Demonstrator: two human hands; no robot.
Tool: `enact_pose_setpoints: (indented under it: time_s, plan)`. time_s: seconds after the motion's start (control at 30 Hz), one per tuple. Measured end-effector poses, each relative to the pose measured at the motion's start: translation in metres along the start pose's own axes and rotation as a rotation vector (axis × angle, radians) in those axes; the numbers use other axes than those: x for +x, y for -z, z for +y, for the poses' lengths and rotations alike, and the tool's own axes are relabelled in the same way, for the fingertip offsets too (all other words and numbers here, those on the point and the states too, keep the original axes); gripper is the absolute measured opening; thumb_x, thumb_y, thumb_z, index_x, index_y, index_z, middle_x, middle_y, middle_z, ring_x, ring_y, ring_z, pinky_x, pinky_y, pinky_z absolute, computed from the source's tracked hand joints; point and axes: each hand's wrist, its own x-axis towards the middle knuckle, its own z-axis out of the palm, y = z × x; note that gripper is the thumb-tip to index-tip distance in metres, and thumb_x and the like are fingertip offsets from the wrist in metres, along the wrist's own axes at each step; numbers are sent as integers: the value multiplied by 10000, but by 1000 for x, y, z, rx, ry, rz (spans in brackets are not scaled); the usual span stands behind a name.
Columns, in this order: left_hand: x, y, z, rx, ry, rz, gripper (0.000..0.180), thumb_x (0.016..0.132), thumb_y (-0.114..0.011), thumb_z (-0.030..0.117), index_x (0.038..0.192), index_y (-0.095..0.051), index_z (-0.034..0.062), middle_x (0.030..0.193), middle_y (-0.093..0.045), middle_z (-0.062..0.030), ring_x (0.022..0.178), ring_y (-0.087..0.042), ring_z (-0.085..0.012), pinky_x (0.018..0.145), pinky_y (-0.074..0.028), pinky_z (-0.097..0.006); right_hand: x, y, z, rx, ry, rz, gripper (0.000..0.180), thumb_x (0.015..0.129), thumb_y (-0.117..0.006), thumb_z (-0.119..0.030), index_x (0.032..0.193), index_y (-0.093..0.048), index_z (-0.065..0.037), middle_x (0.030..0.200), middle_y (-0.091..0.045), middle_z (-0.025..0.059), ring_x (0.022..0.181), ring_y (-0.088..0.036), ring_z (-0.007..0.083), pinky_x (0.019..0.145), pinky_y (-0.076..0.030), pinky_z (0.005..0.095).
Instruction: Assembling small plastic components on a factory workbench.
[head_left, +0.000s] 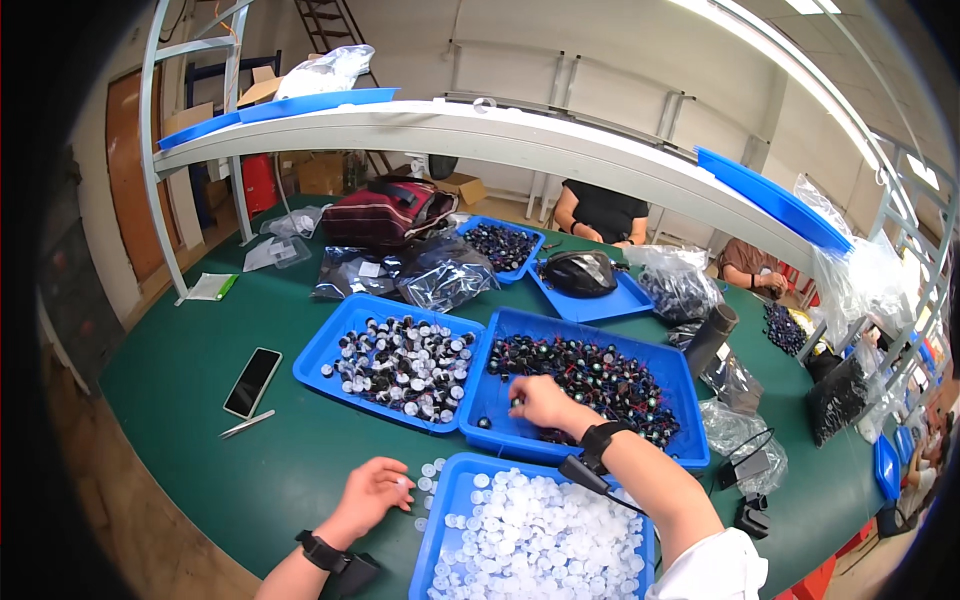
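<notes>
My left hand (372, 497) is over the green table beside the front tray, fingers curled, with a small translucent white cap (403, 483) at the fingertips. A few similar clear discs (427, 485) lie on the table next to it. My right hand (550, 406) reaches into the right blue tray (682, 375), which holds many small black round parts with thin wires (600, 375). Its fingers are pinched together near the tray's left side; whatever is between them is too small to make out. The front blue tray (432, 540) is heaped with translucent white caps (540, 530).
Left of centre, another blue tray (318, 350) contains black parts fitted with clear caps. A phone (253, 382) and tweezers (247, 424) lie at left. Behind are plastic bags (445, 275), a maroon bag (385, 212) and a dark cylinder (711, 338). A shelf (480, 125) spans overhead; two people sit beyond.
</notes>
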Motion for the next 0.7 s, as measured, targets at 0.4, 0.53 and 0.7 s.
enact_pose_setpoints:
  time_s: [0.4, 0.53, 0.7]
  plan:
    - [-57, -90, 41, -141, 160, -368, 166, 878, -514, 153, 876, -538, -12, 730, -511, -28, 581, -457, -96, 549, -394, -234, -131, 67, -99, -96, 77, 226, 417, 622, -753, -381, 693, -580, -9, 657, -535, 96, 583, -542, 223, 518, -436, 314]
    - [-80, -122, 40, -185, 153, -551, 192, 887, -520, 207, 855, -524, 18, 697, -486, 5, 535, -398, -55, 499, -342, -202, -185, 62, -138, 369, 95, -3, 362, 610, -777, -311, 758, -611, -24, 618, -511, 49, 555, -507, 159, 493, -405, 265]
    - [-94, -137, 17, -292, 236, -763, 173, 899, -499, 177, 813, -505, 27, 675, -461, 12, 506, -322, -27, 437, -237, -195, -230, 51, -157, 546, 182, -337, 330, 710, -709, -307, 767, -617, 5, 599, -548, 78, 529, -536, 171, 476, -414, 281]
